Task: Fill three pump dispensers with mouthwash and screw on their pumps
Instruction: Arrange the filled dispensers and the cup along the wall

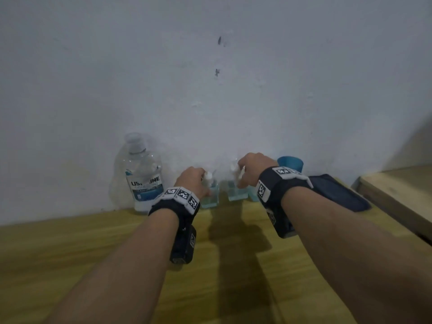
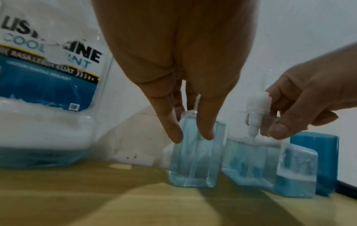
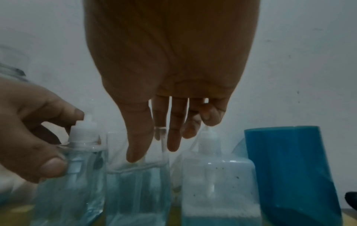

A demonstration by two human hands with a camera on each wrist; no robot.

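Three small clear pump dispensers stood in a row by the wall, each with pale blue mouthwash inside. The left hand [image 1: 192,181] held the left dispenser [image 2: 195,154] by its shoulders, thumb and fingers on its sides, most likely to keep it from tipping. The right hand [image 1: 253,169] pinched the middle dispenser [image 2: 251,162] near its white pump [image 2: 257,113]; whether that pump was screwed tight, I could not tell. The right dispenser [image 3: 218,188] stood alone with its pump on. A big mouthwash bottle [image 1: 142,176] stood nearly empty to the left, and a blue cup [image 3: 289,172] stood at the right.
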